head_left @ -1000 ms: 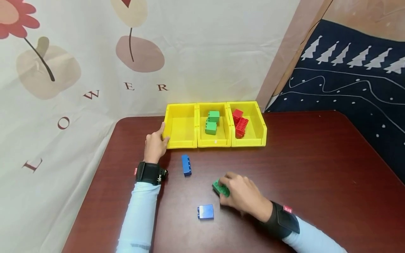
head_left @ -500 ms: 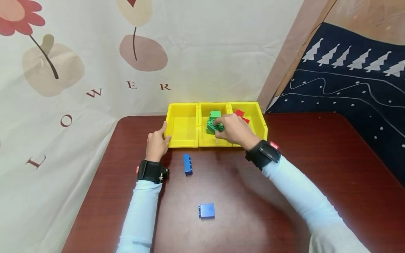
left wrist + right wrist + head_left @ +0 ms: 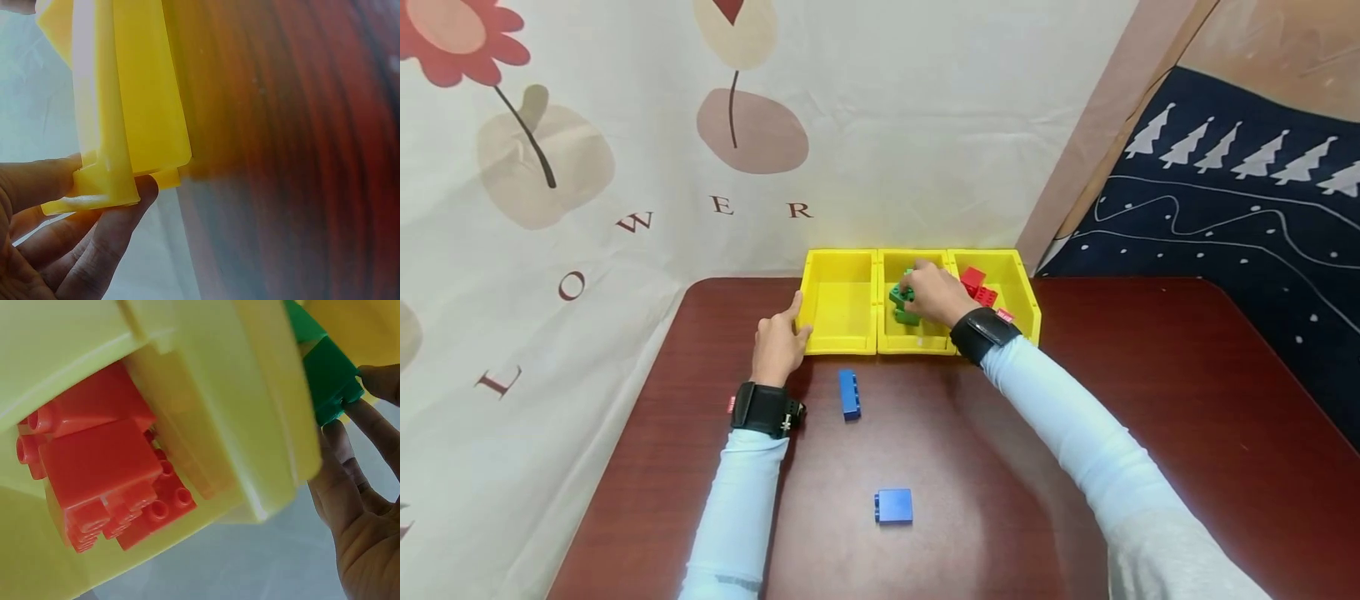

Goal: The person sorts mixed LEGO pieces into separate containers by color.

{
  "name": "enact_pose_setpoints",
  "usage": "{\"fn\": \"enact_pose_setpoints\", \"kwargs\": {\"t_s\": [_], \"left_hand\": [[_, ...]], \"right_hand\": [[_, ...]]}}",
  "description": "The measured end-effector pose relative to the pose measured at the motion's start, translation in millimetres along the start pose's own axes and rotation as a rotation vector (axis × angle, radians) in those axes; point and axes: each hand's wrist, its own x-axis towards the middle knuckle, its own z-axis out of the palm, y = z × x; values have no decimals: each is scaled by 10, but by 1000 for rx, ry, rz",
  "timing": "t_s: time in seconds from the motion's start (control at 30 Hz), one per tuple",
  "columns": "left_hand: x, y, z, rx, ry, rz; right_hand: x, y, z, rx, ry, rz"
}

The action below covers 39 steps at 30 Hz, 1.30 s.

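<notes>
Three yellow bins stand joined in a row at the back of the table. My left hand (image 3: 777, 346) grips the outer front corner of the left bin (image 3: 842, 312), thumb and fingers on either side of its wall in the left wrist view. Over the middle bin (image 3: 891, 340), my right hand (image 3: 942, 293) pinches a green toy brick (image 3: 331, 378) between thumb and fingers. More green bricks (image 3: 907, 317) lie beneath it, partly hidden by the hand. In the right bin (image 3: 1018, 304) are several red bricks (image 3: 100, 462).
A long blue brick (image 3: 849, 394) lies on the dark red table (image 3: 820, 517) in front of the left bin. Closer to me is a shorter blue brick (image 3: 894, 507). A printed cloth (image 3: 925, 150) hangs right behind the bins.
My right hand has picked the green brick up off the table and carried it forward into the middle bin. The left hand keeps its grip on the left bin.
</notes>
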Motion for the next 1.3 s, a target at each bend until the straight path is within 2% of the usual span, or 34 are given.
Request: {"fn": "enact_pose_setpoints", "kwargs": {"t_s": [0.47,0.77,0.9,1.0,1.1,1.3], "left_hand": [[-2,17,-3,-11,9,4],[-24,11,7,-14,27,24],[-34,-5,26,-17,21,21],[-35,-8,27,-17,22,24],[-29,-9,21,-19,24,27],[-13,-16,17,-22,33,37]], "right_hand": [[65,26,67,-62,-15,28],[9,32,75,-119,32,40],[-107,11,52,-109,90,34],[-289,-37,16,-62,168,-14],[-555,-108,-4,-13,253,-105],[-1150,-285,95,36,418,-376]]}}
